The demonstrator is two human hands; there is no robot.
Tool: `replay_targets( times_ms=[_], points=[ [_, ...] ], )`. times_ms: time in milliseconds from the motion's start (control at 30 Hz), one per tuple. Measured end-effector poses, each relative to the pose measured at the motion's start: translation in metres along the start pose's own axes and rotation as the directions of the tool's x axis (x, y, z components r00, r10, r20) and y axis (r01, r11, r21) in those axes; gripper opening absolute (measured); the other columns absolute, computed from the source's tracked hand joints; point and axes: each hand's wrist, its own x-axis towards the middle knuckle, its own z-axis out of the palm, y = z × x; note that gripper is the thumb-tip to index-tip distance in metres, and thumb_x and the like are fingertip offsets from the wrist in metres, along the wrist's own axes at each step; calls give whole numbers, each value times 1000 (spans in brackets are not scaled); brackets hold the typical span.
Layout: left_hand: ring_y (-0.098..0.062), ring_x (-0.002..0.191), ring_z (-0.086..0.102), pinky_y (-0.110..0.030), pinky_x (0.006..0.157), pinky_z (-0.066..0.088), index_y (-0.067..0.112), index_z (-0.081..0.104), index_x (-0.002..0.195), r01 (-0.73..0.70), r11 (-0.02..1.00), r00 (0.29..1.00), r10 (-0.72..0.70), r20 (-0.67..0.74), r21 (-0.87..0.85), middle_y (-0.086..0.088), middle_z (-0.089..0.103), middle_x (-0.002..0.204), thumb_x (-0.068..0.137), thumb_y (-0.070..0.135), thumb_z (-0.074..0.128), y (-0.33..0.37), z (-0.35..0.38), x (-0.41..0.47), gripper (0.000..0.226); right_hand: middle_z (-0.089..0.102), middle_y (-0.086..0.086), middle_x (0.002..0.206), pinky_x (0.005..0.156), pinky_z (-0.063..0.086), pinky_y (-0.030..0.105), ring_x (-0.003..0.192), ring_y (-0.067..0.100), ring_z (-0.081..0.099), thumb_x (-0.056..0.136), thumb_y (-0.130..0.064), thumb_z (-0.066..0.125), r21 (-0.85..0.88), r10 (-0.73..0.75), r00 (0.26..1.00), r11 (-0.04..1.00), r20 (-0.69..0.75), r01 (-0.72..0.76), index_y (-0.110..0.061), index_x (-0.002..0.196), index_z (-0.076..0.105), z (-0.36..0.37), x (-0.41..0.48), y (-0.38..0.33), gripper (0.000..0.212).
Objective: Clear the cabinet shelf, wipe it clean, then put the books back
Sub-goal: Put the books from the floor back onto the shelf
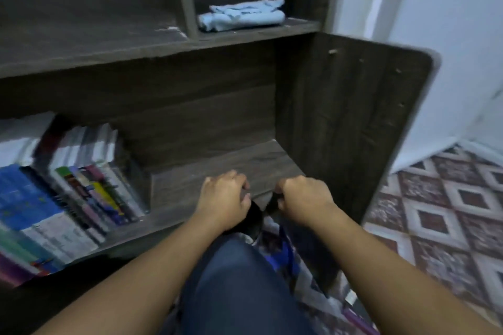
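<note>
Mid-clearing I reckon: left hand [223, 196] and right hand [304, 198] grip some black thing [255, 215], fingers curled, at the dark wooden shelf [231, 163] front; colourful paperback books [81, 185] on its left come out next.

Two bare forearms [152, 266], dark blue denim trousers [239, 285] covering the knee

Nothing written can be read here. The books [68, 193] standing at about eight o'clock on the lower shelf [217, 168] carry coloured print and rows of lines on their covers and spines. Blur smears all of it, so no word, brand or number can be made out.
</note>
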Motion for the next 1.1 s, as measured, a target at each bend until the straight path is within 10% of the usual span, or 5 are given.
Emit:
replay_targets(
  times_ms=[300,733,1100],
  points=[
    [-17,98,56,-38,86,49,29,59,111,-364,907,763,422,489,-213,6,56,109,91,38,55,133,83,5,22,63,9,107,77,50,33,91,26,60,90,-26,57,190,193,909,942,369,-277,-13,98,60,74,-99,135,15],
    [-21,96,51,-39,84,49,21,53,118,-485,840,391,457,799,-243,-1,50,113,96,24,51,235,207,8,23,54,9,122,84,53,41,104,31,59,88,-28,63,148,386,767,840,512,-522,-16,124,58,261,-147,222,39],
    [-19,114,40,-30,85,42,21,45,130,-423,845,442,507,740,-326,-1,39,126,95,20,55,244,273,11,37,2,16,160,118,17,49,147,35,6,74,-33,80,0,473,700,829,535,-560,-18,153,4,378,-131,248,111]
  ],
)
